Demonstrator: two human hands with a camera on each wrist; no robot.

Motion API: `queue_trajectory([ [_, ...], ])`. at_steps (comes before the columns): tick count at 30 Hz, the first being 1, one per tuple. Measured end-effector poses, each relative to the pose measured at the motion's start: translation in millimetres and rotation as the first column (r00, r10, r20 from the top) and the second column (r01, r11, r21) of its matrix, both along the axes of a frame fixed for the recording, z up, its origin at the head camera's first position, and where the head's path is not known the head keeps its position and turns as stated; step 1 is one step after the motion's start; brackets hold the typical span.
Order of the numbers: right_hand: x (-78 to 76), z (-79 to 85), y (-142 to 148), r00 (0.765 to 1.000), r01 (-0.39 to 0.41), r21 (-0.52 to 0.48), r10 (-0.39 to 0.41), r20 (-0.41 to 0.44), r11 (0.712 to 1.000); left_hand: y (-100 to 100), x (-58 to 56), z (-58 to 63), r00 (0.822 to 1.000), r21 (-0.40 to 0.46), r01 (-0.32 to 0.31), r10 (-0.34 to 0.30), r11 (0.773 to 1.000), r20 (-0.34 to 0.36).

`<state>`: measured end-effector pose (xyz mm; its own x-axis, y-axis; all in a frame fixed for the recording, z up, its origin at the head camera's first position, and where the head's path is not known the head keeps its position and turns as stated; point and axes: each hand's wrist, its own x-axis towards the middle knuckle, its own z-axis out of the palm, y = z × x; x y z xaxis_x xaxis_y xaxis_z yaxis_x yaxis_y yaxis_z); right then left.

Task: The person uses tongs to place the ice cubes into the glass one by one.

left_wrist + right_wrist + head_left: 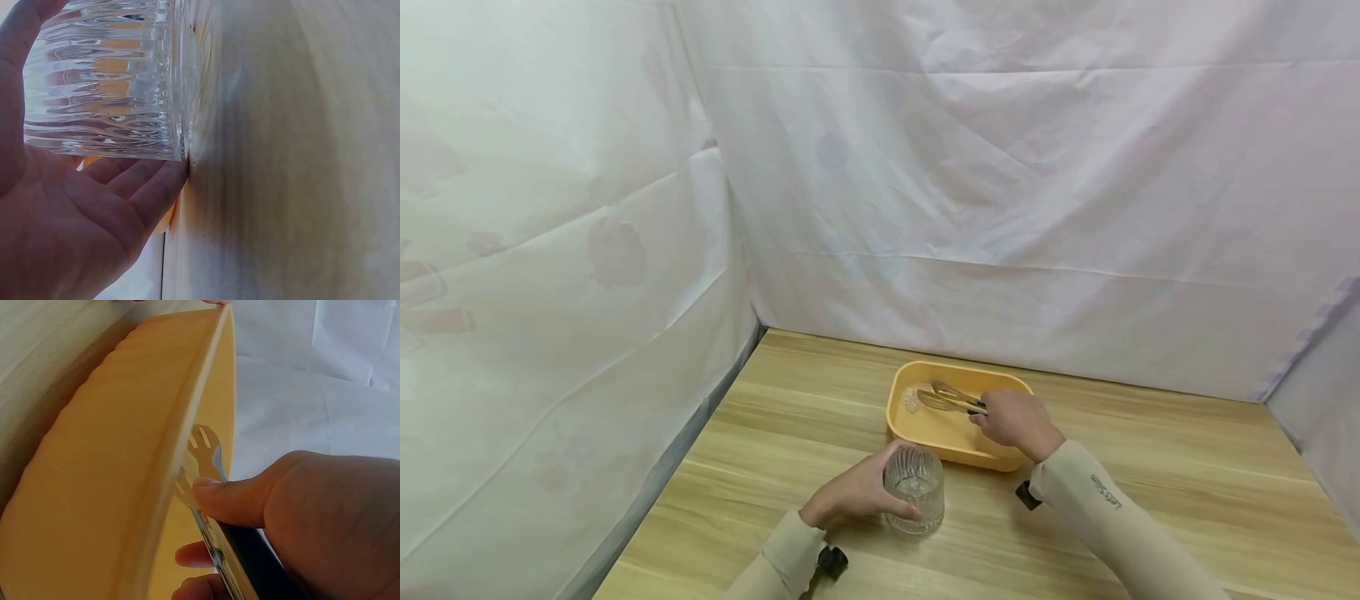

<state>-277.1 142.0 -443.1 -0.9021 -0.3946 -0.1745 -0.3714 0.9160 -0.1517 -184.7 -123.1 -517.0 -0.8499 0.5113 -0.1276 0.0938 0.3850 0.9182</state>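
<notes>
A ribbed clear glass point(914, 492) stands upright on the wooden table, and my left hand point(868, 485) holds it round its side with thumb and fingers. In the left wrist view the glass point(112, 81) lies against the palm, its base at the tabletop. My right hand point(1017, 421) grips metal tongs point(953, 398) with dark handles, their slotted heads inside a yellow tray point(951, 433). The tongs' two heads point(203, 447) stand apart behind the tray wall in the right wrist view. Small clear pieces point(912, 398) lie in the tray's left end, near the tongs.
Behind the tray hangs a pale cloth point(1000, 208), and another cloth point(587, 333) closes off the left side. The wooden table point(805, 392) stretches out on both sides of the tray. The glass stands just in front of the tray's near left corner.
</notes>
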Motion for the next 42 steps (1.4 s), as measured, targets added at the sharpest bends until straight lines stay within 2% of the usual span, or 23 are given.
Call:
queue_trajectory([
  [5,-1.3,-4.4,-3.8,1.000,0.000,-0.025,0.000,0.003,1.000,-0.2,-0.7,0.1,1.000,-0.013,-0.006,0.006,1.000,-0.003],
  [19,-3.7,-8.2,-6.4,0.994,0.065,-0.062,-0.060,0.090,0.996,-0.8,-1.2,0.6,1.000,-0.011,0.005,-0.005,1.000,-0.006],
  [35,1.2,-14.2,-4.5,0.995,0.079,-0.065,-0.075,0.064,0.995,0.1,0.6,1.3,0.999,-0.014,-0.019,0.020,1.000,0.029],
  [42,1.5,-17.8,-2.8,0.997,0.070,-0.086,-0.068,0.028,0.994,-0.3,-0.1,0.1,1.000,-0.025,-0.015,0.015,1.000,0.017],
])
